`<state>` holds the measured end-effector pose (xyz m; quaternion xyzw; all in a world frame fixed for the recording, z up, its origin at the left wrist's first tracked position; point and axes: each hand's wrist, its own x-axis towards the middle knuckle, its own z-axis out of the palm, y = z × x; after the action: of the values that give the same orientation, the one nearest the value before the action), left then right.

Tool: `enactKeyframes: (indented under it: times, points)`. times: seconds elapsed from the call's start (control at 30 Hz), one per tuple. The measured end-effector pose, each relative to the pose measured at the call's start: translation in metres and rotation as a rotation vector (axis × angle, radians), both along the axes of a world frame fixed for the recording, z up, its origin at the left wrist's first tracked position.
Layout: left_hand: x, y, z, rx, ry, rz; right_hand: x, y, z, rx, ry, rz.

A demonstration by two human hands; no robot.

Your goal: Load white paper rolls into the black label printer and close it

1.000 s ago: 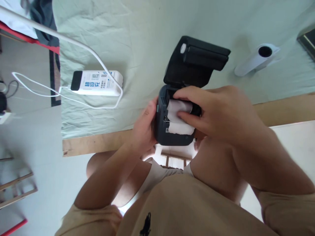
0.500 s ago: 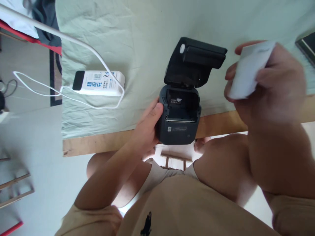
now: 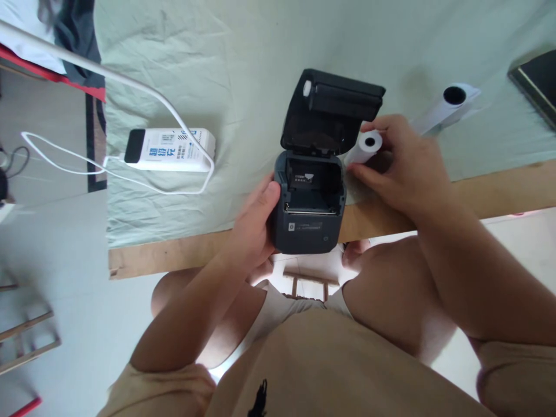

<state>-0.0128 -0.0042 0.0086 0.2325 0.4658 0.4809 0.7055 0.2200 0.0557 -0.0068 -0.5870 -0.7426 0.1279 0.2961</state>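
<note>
A dark thermal label printer (image 3: 309,231) stands at the table's front edge, its lid (image 3: 332,110) swung up and its paper bay exposed. My left hand (image 3: 258,217) grips the printer's left side, the thumb on the rim. Just right of the bay, my right hand (image 3: 399,156) has thumb and fingers around a small white paper roll (image 3: 362,152), its dark core hole facing up. Beyond that hand stands a bigger white paper roll (image 3: 434,116) with a wide dark core and a loose paper end; the hand partly hides its lower part.
A white power bank (image 3: 174,150) with a white cable (image 3: 160,95) lies to the left on the green cloth (image 3: 243,58). A dark box-like object (image 3: 536,84) sits at the far right. The wooden table edge (image 3: 174,252) runs along the front, above my legs.
My right hand has moved left and down from the right side, closer to the printer, and is now around the small roll. The bigger roll now shows standing on the cloth. My left hand stays on the printer.
</note>
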Motion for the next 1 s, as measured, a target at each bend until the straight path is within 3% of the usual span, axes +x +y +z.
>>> enactKeyframes:
  times: [0.1, 0.2, 0.23, 0.4, 0.57, 0.77, 0.9, 1.0]
  points:
    - [-0.002, 0.000, -0.002, -0.009, 0.009, -0.003, 0.010, -0.003, 0.009, 0.205, 0.036, 0.039]
    - [-0.003, 0.000, -0.003, -0.012, -0.014, -0.021, 0.033, 0.003, 0.014, 0.520, 0.027, -0.058]
    - [-0.003, 0.000, -0.003, -0.016, -0.021, -0.024, 0.042, 0.009, 0.013, 0.537, -0.026, -0.087]
    - [-0.001, 0.001, 0.000, -0.035, -0.015, -0.012, 0.063, 0.036, -0.005, 0.133, -0.146, -0.294]
    - [0.000, 0.001, 0.001, -0.004, 0.003, -0.022, 0.051, 0.038, 0.000, -0.039, -0.210, -0.477]
    - [-0.001, 0.000, 0.001, -0.001, 0.014, -0.026, 0.055, 0.033, 0.002, 0.070, -0.171, -0.428]
    - [-0.001, 0.000, -0.001, 0.007, 0.000, -0.016, 0.063, 0.035, -0.007, -0.024, -0.210, -0.478]
    - [-0.001, 0.000, -0.001, 0.007, 0.004, -0.009, 0.067, 0.034, -0.010, 0.023, -0.229, -0.488]
